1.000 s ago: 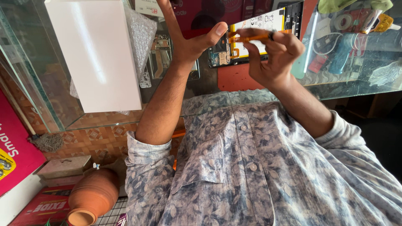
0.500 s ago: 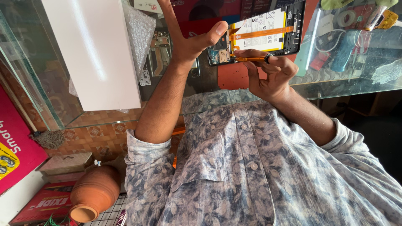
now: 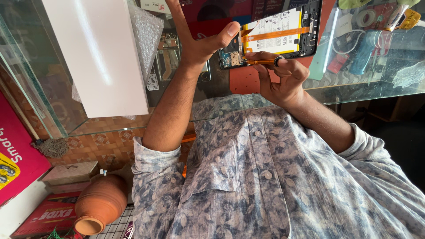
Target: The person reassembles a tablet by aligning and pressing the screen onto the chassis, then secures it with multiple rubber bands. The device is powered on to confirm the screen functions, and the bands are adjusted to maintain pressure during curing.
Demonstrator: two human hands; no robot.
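Resting flat on the glass table (image 3: 376,84), an opened tablet (image 3: 274,37) with its back cover removed is being worked on, its pale battery and an orange ribbon cable being shown face up to the head camera, which is looking down over a patterned shirt (image 3: 265,177). The device's near left corner is being steadied by the left hand (image 3: 199,42), whose thumb is being pressed against that edge while the remaining fingers are being held wide and straight, away from the body. A slim orange tool (image 3: 261,62) is being pinched between thumb and forefinger of the right hand (image 3: 283,77), whose fingers are being kept narrow and curled around the shaft. The tool's long axis is being laid roughly parallel to the tablet's near long edge, just beside it, so the device is lying directly beyond the right fingertips; whether the tip is touching the frame cannot be told. The right hand is being judged the nearer to the exposed interior, the left being kept at the corner. A white box (image 3: 97,57) and bubble wrap (image 3: 146,31) are being left to the left on the table, a clay pot (image 3: 99,206) below it, and assorted parts under the glass at right
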